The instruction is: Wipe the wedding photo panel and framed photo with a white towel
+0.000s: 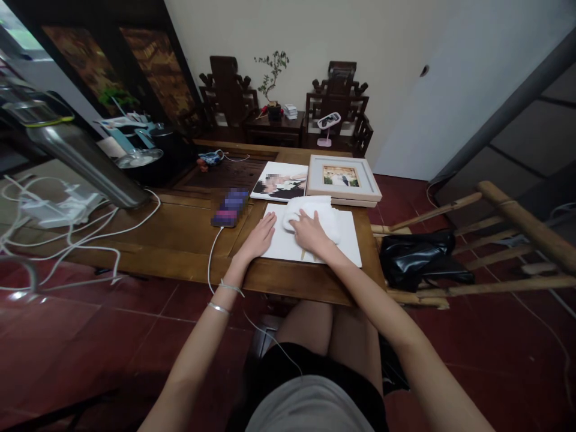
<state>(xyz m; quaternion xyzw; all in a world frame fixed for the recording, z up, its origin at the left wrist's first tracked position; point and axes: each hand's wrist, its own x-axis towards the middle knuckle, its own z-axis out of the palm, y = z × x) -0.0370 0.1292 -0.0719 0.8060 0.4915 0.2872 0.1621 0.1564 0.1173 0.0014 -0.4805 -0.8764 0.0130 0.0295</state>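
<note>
A white flat board [346, 246] lies on the wooden table [180, 234] in front of me. My left hand [260, 236] rests flat on the board's left edge, fingers stretched out. My right hand [309, 231] presses down on a folded white cloth [321, 213] that lies on the board's upper part, fingers spread over it. Behind the board sit a frameless photo print [281, 180] and a stack of white picture frames [344, 179].
A phone [230, 207] on a white charging cable [211, 258] lies left of the board. Tangled white cables and a metal pipe [85, 162] are at the left. A black bag [418, 258] rests on a bamboo rack at the right. Dark wooden chairs stand at the back wall.
</note>
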